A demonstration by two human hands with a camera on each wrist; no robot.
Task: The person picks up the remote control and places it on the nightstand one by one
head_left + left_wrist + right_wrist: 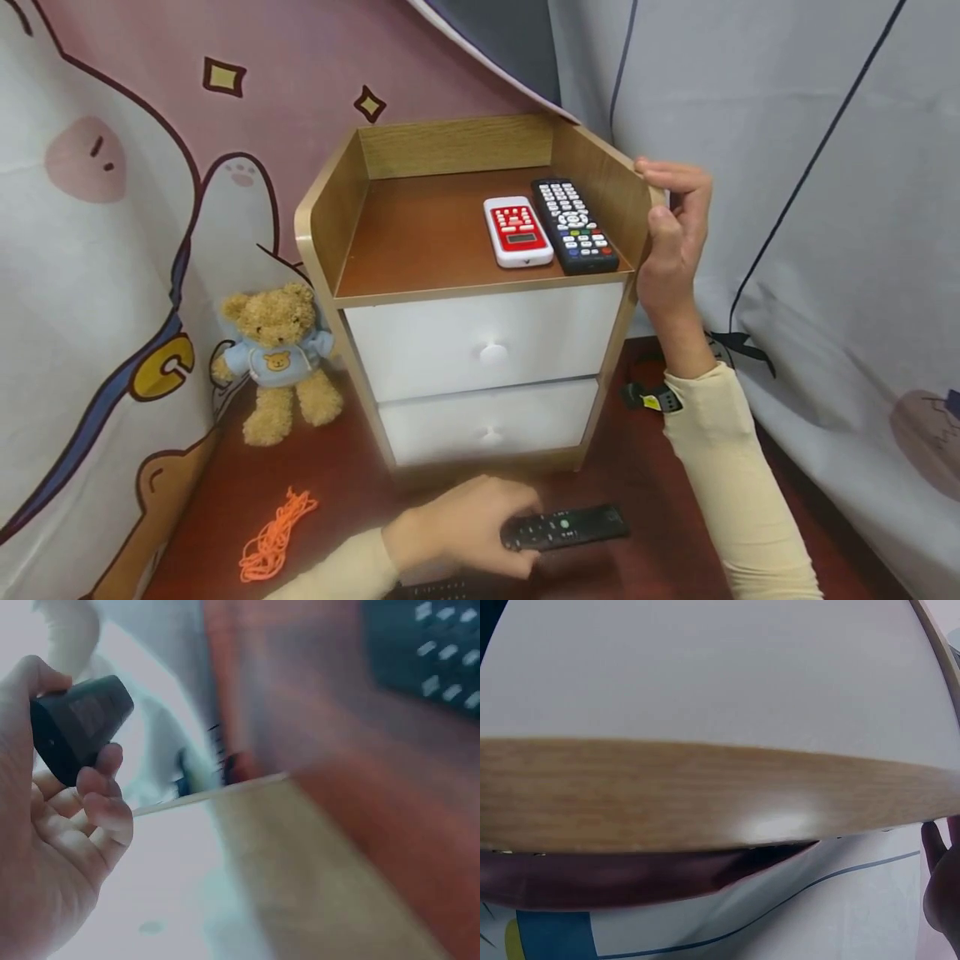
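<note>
My left hand (480, 521) grips one end of a black remote control (577, 527) low in front of the cabinet (480, 454); the left wrist view shows that remote's dark end between thumb and fingers. Beneath this hand, at the bottom edge, lies another black remote (435, 590), mostly hidden. My right hand (675, 237) holds the front upper edge of the cabinet's right side panel, fingers over the top and thumb at the front. On the cabinet top, a white-and-red remote (519, 233) lies left of a long black remote (573, 225) with white buttons.
A teddy bear (277, 362) in a blue hoodie sits left of the cabinet, with a bundle of orange cord (277, 537) nearer me. Two white drawers (420, 346) are closed. A black item with a yellow label (651, 402) lies right, beside printed curtains (847, 208).
</note>
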